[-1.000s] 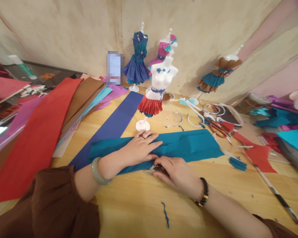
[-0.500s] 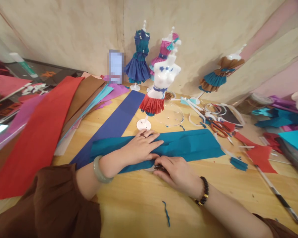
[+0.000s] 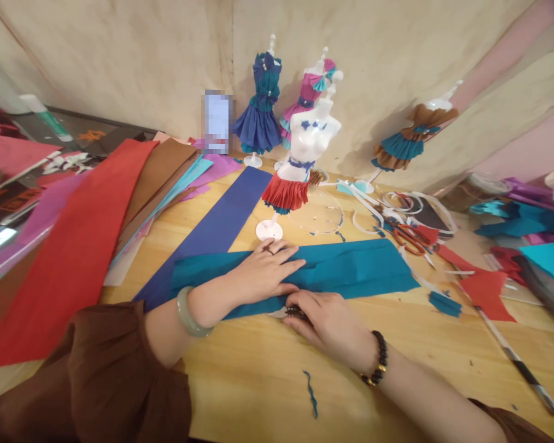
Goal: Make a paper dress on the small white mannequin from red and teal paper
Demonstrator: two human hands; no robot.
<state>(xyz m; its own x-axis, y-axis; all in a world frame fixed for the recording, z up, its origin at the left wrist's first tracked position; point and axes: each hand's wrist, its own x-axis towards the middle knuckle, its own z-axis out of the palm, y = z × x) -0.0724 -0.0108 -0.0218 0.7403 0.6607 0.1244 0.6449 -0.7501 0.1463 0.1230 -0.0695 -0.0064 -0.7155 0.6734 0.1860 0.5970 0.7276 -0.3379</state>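
Note:
A folded strip of teal crepe paper (image 3: 355, 264) lies across the wooden table in front of me. Pressing down on it is my left hand (image 3: 270, 271), flat with the fingers spread. My right hand (image 3: 325, 317) is closed around a small knife (image 3: 293, 312) with a dark handle. Its silver blade points left at the paper's near edge, just below my left thumb. Most of the handle is hidden in my fingers. Nearer me, a thin teal paper scrap (image 3: 311, 394) rests on the wood.
A white mannequin (image 3: 311, 138) in a red pleated skirt stands behind the paper. Dressed mannequins (image 3: 260, 104) line the wall. A blue paper strip (image 3: 212, 227) and red paper (image 3: 74, 246) lie left. Orange-handled scissors (image 3: 410, 239), white strips and a rod (image 3: 519, 363) are right.
The knife has slid slightly left along the paper's near edge, in my right hand. My left hand stays pressed on the paper. The whole view has shifted a little.

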